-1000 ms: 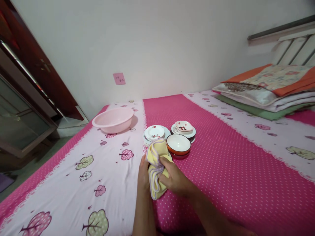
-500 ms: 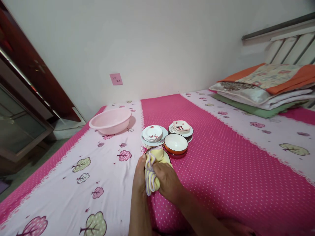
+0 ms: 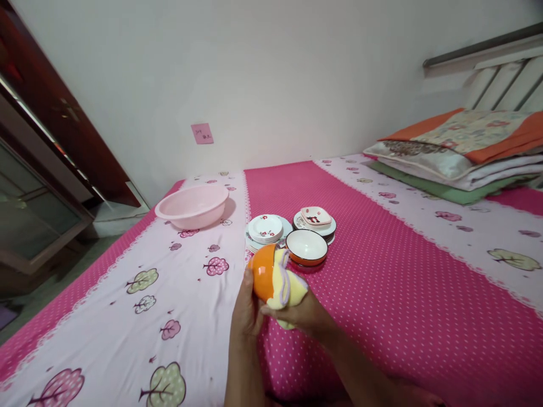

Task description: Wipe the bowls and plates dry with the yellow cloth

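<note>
Bowl point(image 3: 261, 274) is tilted, clasped by the left hand point(image 3: 246, 310), seemingly for steadiness; the right hand point(image 3: 309, 314) clutches cloth point(image 3: 292, 288), apparently to keep it against the bowl.

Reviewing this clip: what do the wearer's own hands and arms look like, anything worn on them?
Both the left hand and right hand are ungloved. No watch, bracelet or sleeve shows on the wrists or the visible forearms. Some fingers are hidden, so rings can't be ruled out.
</note>
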Tool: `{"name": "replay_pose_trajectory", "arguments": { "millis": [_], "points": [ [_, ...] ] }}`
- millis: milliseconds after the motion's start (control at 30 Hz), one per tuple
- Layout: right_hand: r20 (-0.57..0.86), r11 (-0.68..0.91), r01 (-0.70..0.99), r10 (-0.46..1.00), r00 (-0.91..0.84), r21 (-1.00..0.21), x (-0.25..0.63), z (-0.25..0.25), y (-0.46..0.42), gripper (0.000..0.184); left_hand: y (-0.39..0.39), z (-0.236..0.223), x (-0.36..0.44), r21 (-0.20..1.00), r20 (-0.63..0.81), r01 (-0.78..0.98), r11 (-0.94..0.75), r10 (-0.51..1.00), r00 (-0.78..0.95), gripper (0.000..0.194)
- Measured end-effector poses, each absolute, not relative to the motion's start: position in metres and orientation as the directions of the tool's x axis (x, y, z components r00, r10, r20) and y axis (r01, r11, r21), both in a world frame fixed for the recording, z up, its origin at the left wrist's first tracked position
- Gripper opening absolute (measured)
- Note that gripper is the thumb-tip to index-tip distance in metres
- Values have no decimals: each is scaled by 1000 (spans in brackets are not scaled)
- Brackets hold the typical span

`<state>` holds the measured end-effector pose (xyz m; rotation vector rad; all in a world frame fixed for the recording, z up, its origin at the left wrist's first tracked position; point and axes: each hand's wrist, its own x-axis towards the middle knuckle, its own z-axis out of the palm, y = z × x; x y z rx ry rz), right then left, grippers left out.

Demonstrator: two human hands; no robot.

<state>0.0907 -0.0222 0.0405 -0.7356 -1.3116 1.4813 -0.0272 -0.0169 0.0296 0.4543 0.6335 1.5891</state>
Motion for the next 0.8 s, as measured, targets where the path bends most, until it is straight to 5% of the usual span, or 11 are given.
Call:
{"name": "replay_pose_trajectory", "arguments": {
  "millis": [100,267,400,533,800],
  "points": [
    [251,125,-270,824,-507,-955,98,43,-21,49,-18,31,-30,577,-167,-816,10,980,-107,54],
    [262,157,-238,815,-517,-958,101,35,-15,32,-19,38,-28,588,-153,-808,41,986,-62,52],
    [146,-43,-361,865,-481,-932,102,36,-12,51,-22,37,-29,676,18,-736,-28,1000,-21,54],
    [170,-26,-438,900,-402,-899,103,44,-13,68,-25,32,-33,706,163,-703,-85,986,44,70],
    [185,74,-267,887,-423,-961,105,44,-20,56,-23,24,-38,616,23,-788,-23,1000,-11,52]
  ]
}}
